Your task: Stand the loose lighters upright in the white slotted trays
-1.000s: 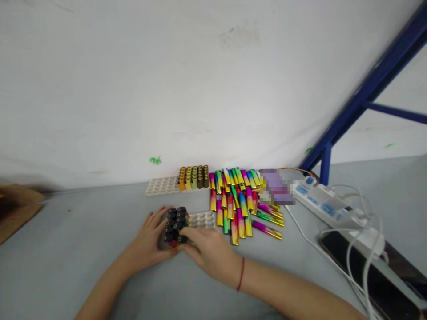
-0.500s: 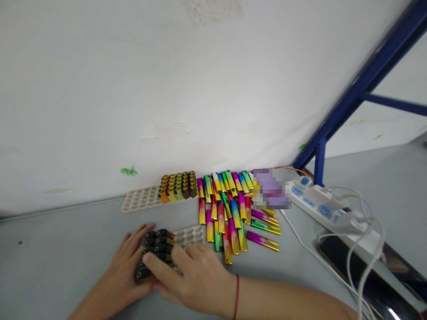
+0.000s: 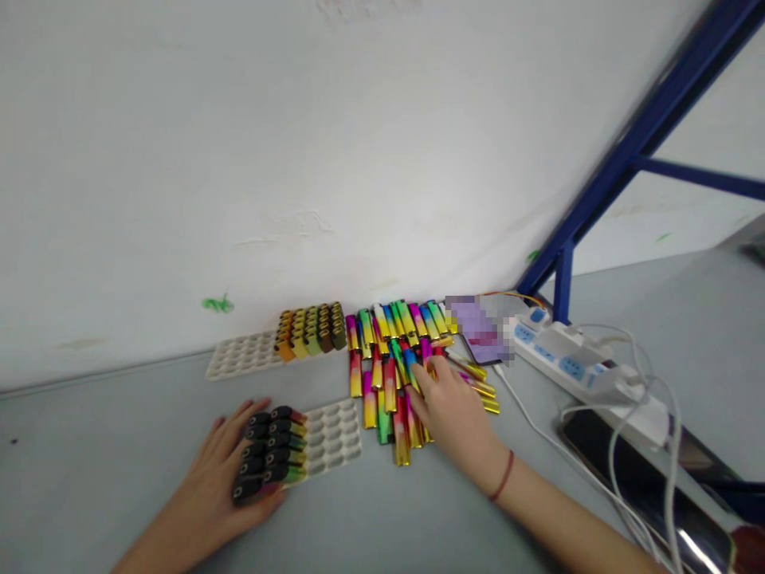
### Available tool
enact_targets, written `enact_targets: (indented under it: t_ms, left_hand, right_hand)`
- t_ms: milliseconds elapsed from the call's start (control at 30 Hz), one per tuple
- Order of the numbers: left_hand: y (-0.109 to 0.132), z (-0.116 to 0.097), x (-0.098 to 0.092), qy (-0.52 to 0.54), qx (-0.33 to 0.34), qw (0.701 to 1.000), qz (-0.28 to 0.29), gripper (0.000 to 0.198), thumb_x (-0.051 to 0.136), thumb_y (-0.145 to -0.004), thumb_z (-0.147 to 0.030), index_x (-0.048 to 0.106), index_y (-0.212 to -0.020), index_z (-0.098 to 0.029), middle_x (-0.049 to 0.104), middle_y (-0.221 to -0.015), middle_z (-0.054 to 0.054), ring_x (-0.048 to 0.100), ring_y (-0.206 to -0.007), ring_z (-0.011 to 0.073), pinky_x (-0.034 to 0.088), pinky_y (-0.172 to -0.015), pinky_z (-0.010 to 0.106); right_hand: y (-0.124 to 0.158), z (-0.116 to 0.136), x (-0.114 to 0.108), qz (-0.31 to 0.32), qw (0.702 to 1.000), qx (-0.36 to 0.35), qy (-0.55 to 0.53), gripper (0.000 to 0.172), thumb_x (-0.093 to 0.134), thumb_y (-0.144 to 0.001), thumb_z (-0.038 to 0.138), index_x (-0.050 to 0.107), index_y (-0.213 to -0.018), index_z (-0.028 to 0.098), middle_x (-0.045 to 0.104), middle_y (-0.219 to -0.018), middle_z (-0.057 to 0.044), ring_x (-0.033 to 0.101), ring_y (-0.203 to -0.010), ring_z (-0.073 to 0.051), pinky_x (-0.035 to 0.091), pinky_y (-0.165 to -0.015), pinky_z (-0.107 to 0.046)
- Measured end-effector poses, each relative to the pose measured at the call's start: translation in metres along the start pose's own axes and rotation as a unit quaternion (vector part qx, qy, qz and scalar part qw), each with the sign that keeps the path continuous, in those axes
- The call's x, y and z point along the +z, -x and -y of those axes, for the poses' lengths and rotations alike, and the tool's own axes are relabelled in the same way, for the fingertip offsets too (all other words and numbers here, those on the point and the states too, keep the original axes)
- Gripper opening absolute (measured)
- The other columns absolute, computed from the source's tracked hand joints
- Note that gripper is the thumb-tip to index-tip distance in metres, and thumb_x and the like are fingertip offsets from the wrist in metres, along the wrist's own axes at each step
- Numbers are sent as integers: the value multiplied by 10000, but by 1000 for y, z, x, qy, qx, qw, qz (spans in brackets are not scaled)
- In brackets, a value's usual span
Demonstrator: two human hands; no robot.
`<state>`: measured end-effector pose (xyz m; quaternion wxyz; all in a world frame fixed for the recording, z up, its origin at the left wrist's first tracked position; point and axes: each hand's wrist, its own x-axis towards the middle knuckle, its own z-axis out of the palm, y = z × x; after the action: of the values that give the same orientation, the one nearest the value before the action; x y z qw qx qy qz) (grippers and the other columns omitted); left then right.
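My left hand (image 3: 221, 470) curves round the left end of a pale moulded tray (image 3: 333, 434), its fingers along the far side and its thumb along the near side. In that end stand two rows of black-topped lighters (image 3: 266, 454) with shiny coloured bodies, leaning against my palm. The tray's right-hand cells hold nothing. My right hand (image 3: 457, 414) is over a loose pile of metallic rainbow lighters (image 3: 390, 383), palm down. Its thumb and forefinger are apart beside a blue and yellow lighter (image 3: 410, 360); some lighters are hidden under the hand.
Against the wall, a second pale tray (image 3: 242, 356) holds a block of upright lighters (image 3: 311, 331). A phone (image 3: 478, 327), partly pixelated, lies behind the pile. To the right are a white power strip (image 3: 550, 351), looping white cables (image 3: 618, 446), a dark glossy object (image 3: 621, 462) and a blue metal frame (image 3: 603, 199).
My right hand has left the lighters in the near tray and moved right onto the loose pile. My left hand still cups the tray's left end. The view has shifted slightly.
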<state>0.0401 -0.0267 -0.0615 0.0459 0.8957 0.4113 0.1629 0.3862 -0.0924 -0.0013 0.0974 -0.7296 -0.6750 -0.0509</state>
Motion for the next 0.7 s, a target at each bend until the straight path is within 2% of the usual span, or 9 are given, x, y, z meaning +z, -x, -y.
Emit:
enact_targets:
  t_ms: [100,267,400,467,567,633,700]
  left_hand:
    - [0,3,-1,-10,20,1000,3,811,589,-711,-521,292,-1457,-403,452,-1489,51,444,-1340,352,289,-1137,535]
    - [-1,7,-1,-18,19,1000,9,816,599,-708,-535,331,-1457,-356,472,-1475,64,462,-1325,361,314,-1129,534]
    - [-3,7,0,-18,17,1000,14,773,608,-721,-528,398,-1433,-313,480,-1465,93,460,-1322,373,321,-1120,546]
    - [-4,8,1,-28,18,999,19,742,604,-732,-524,441,-1412,-279,480,-1463,108,457,-1324,371,328,-1115,542]
    - [-6,8,2,-38,15,999,25,734,592,-741,-543,494,-1381,-196,465,-1464,158,451,-1325,384,309,-1121,545]
    - [-8,5,-1,-35,-3,998,44,753,578,-753,-558,510,-1363,-124,444,-1463,214,419,-1344,402,271,-1133,558]
    - [-12,1,-5,-24,-26,996,78,793,581,-747,-581,501,-1368,-94,417,-1472,240,383,-1366,408,245,-1142,561]
  right_hand:
    - [-4,4,-2,31,999,22,-9,93,546,-905,240,618,-943,194,622,-964,-118,660,-786,-237,467,-548,-290]
    - [-16,13,-11,104,992,70,-16,203,520,-933,292,601,-1009,121,681,-949,-171,693,-856,-283,496,-609,-311]
    - [-24,19,-13,143,985,86,-33,218,449,-937,213,613,-1003,86,709,-899,-188,707,-843,-292,483,-635,-314]
    - [-26,18,-12,130,986,92,-46,221,440,-922,207,615,-987,88,712,-871,-184,704,-829,-293,466,-640,-314]
    - [-25,12,-9,76,987,108,-90,223,448,-899,262,593,-975,110,703,-815,-159,682,-763,-274,427,-623,-305]
    - [-25,6,-6,40,981,116,-152,194,468,-867,287,574,-928,137,681,-745,-119,648,-693,-242,398,-599,-292]
    - [-25,4,-1,8,960,108,-258,138,490,-822,297,548,-821,171,643,-673,-70,601,-633,-204,379,-578,-278]
